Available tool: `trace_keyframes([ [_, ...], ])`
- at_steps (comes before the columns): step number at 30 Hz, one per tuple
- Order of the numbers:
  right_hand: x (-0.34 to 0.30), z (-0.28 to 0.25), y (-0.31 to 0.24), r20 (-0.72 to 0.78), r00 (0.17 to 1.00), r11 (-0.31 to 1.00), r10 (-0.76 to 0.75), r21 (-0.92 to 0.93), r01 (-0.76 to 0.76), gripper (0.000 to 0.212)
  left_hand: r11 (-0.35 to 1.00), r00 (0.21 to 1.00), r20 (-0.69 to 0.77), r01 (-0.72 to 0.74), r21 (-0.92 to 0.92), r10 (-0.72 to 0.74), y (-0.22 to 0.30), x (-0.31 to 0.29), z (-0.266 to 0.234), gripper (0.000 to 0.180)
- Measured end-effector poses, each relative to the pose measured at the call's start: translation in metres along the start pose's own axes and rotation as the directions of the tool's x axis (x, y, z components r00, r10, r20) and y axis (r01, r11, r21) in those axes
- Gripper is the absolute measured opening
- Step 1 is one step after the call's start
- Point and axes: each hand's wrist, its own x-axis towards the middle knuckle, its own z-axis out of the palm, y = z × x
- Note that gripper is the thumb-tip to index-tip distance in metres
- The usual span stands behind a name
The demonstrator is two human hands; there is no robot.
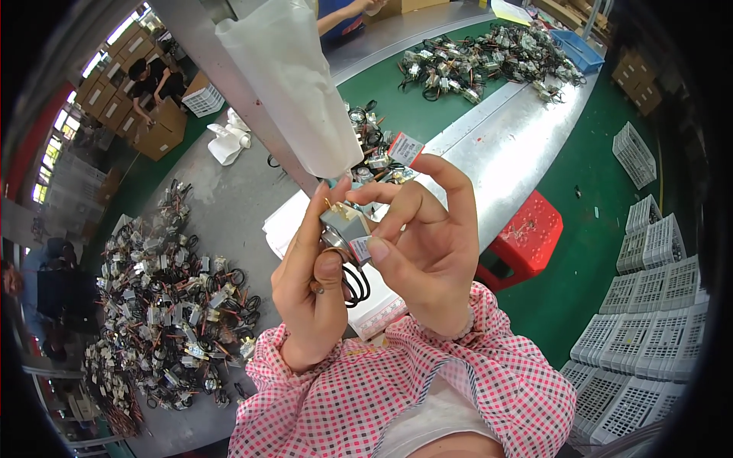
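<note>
Held up in front of my chest is a small thermostat (343, 222) with a grey and metal body, pale terminals and a coiled black tube (356, 286) hanging below. My left hand (309, 286) is closed around its left side, thumb near the bottom. On the other side my right hand (427, 240) has its thumb pressing a small white label (360, 249) against the body. Another label, white and red (405, 149), clings to a raised fingertip of that hand. Behind my hands lies a white sheet or pad (286, 220), partly hidden.
A large heap of similar thermostats (175, 305) covers the table's left side; another pile (489, 61) lies on the far green surface beside a blue tray (576, 52). A post with a plastic bag (286, 84) stands close ahead. At right are a red stool (531, 233) and stacked crates (649, 336).
</note>
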Motion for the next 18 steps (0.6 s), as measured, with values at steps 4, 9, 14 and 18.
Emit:
trace_keyframes([
  [4, 0.000, -0.001, 0.001, 0.016, 1.000, 1.000, -0.021, -0.018, 0.022, 0.065, 0.987, 0.989, 0.029, 0.145, -0.067, -0.143, 0.013, 0.001, -0.001, 0.041],
  [9, -0.006, 0.000, 0.004, -0.027, 0.997, 0.995, -0.066, -0.077, 0.064, 0.063, 0.995, 0.996, -0.003, 0.092, -0.039, -0.092, 0.011, -0.002, 0.003, 0.043],
  [14, -0.015, -0.006, 0.013, -0.002, 0.978, 0.931, -0.210, -0.306, 0.200, 0.063, 0.999, 0.995, -0.090, 0.035, 0.015, -0.034, 0.005, -0.004, 0.007, 0.046],
  [18, -0.017, -0.019, 0.016, 0.225, 0.870, 0.568, -0.438, -0.682, 0.462, 0.062, 0.999, 0.987, -0.152, -0.044, -0.005, 0.043, 0.003, -0.005, 0.013, 0.050],
])
